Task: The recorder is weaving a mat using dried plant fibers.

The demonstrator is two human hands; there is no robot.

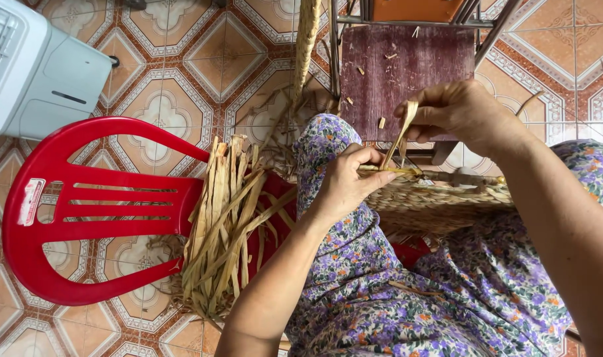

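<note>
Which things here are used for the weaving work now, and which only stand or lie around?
In use:
- left hand, pressing on the woven basket
- right hand, pinching a dried straw strip
- bundle of dried strips on the red plastic chair, beside the person's leg

Just around:
- white fan housing
- dark red wooden stool
- tiled floor

1. A small rectangular sticker (32,201), white with red marks, sat on the left edge of the red plastic chair (83,211), at the left of the scene.
2. No packages, signs or screens showed.
</note>
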